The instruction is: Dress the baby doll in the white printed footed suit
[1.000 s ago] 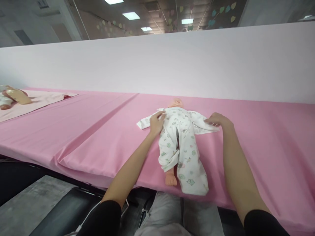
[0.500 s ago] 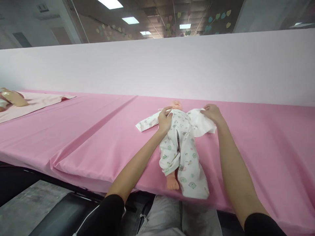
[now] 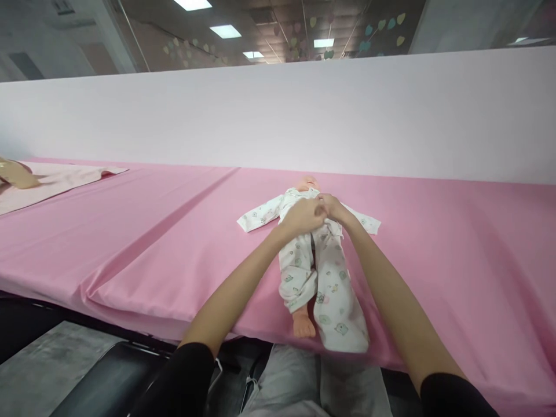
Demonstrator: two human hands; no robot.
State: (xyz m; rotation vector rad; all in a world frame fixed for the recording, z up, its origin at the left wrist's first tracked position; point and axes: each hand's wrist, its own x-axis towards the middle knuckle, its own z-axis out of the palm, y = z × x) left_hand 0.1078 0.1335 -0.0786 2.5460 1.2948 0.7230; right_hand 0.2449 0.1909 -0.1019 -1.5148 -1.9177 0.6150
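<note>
A baby doll (image 3: 309, 183) lies on its back on the pink table cover (image 3: 456, 243), head away from me. It wears a white printed romper (image 3: 324, 278); one bare foot (image 3: 303, 325) sticks out near the table's front edge. My left hand (image 3: 302, 216) and my right hand (image 3: 330, 206) meet over the doll's chest, fingers curled and pinching the romper's front edges together. Both sleeves lie spread flat to the sides.
A tall white partition (image 3: 278, 116) runs along the back of the table. At the far left a pale pink cloth (image 3: 56, 179) holds part of another doll (image 3: 15, 174). A long crease (image 3: 165, 231) runs across the cover. My grey-trousered lap (image 3: 313, 382) is below the edge.
Both hands moved inward from the romper's sleeves to the doll's chest. The right flap of the romper, open before, now lies folded over the body.
</note>
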